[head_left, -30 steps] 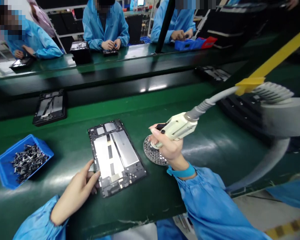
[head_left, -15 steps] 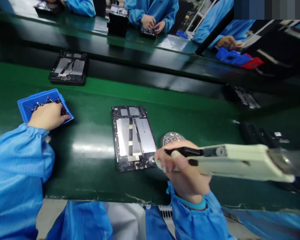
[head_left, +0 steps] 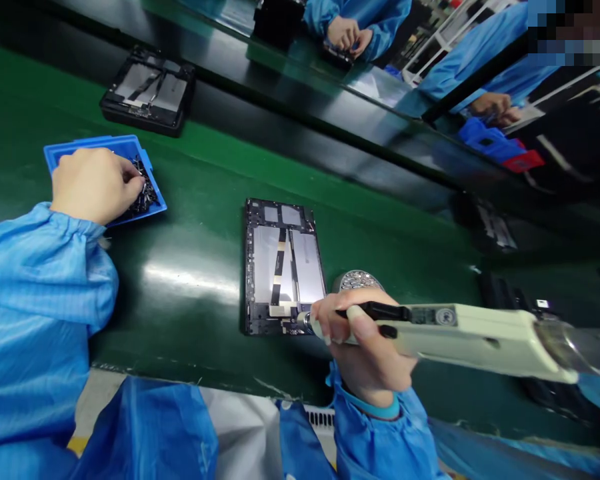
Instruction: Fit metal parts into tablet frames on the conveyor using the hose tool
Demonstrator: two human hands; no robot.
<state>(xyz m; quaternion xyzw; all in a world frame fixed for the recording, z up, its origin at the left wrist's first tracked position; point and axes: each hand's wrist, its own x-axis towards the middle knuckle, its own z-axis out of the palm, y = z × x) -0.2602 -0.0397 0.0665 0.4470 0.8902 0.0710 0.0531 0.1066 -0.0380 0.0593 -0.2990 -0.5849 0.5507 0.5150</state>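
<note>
My left hand (head_left: 93,183) reaches into a blue bin (head_left: 163,203) of small black parts (head_left: 147,193). Its thumb and fingers are pressed together there; whatever they pinch is too small or hidden to name. In my right hand (head_left: 365,340) is a cream-coloured electric screwdriver (head_left: 470,339), lying almost level with its tip pointing left. That tip is at the lower right corner of an opened tablet (head_left: 310,267), whose silver batteries and ribbon cables show. Whether the tip touches the tablet I cannot tell. Behind my right hand stands a round dish (head_left: 359,280) with small metallic pieces.
A stack of opened tablets (head_left: 150,90) sits at the back left of the green bench (head_left: 195,193). Dark parts (head_left: 510,300) lie to the right. Beyond a raised ledge, co-workers' hands (head_left: 350,37) work near a blue and red bin (head_left: 500,147).
The view has tilted and shifted. My left hand has turned within the bin, its fingers now gathered at the parts. My right hand still holds the screwdriver by the tablet's corner.
</note>
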